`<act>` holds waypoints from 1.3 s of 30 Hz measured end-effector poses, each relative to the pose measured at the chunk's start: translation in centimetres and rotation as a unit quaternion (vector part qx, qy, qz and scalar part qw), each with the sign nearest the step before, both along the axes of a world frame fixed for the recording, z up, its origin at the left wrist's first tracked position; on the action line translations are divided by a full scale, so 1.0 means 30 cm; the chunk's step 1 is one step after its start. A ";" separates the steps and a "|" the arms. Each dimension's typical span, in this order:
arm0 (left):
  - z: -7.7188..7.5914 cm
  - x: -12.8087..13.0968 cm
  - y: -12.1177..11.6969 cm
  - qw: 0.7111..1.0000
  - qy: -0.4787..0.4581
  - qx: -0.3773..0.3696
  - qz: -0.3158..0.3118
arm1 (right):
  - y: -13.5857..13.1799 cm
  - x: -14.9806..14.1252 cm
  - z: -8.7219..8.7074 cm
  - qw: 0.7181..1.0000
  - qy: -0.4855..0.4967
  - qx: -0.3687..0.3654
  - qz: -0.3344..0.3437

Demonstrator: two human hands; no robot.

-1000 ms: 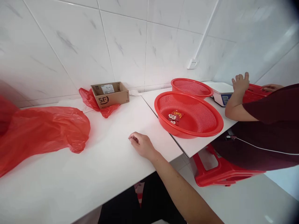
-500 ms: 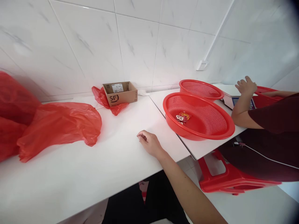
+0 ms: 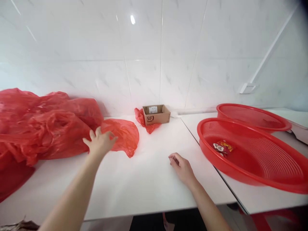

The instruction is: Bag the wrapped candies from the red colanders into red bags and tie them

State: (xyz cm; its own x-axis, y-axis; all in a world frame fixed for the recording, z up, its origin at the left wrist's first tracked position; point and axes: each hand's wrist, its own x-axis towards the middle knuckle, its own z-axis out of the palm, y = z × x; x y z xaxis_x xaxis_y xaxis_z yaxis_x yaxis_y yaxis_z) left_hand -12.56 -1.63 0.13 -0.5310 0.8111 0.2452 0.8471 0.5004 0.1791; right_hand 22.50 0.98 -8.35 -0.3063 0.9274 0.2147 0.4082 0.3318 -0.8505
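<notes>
two bare hands: the left hand (image 3: 99, 142) spreads wide by red bags (image 3: 64, 125) at left; the right hand (image 3: 182, 167), lower centre, curls narrow.

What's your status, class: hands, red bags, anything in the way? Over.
Left hand open, fingers spread, at the red bags; contact unclear. Right hand curled, grip unclear. Cardboard box farther back, out of both hands' way.

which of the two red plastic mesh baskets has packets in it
The front red plastic mesh basket, nearer the right hand: small red wrapped packets lie inside it. None show in the rear red plastic mesh basket.
</notes>
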 end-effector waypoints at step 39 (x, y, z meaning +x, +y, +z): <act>0.056 0.403 0.057 0.888 0.180 0.300 -0.297 | -0.158 -0.065 0.349 0.936 0.042 0.346 -0.042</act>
State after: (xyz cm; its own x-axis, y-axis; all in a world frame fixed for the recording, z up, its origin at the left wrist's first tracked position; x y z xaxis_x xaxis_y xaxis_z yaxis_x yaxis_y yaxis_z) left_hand -0.47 0.08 1.82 0.1477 0.5879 0.7953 0.9862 -0.1483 -0.0735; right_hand 20.55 -3.77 2.13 -0.1926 0.5768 0.7938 0.3986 0.7852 -0.4738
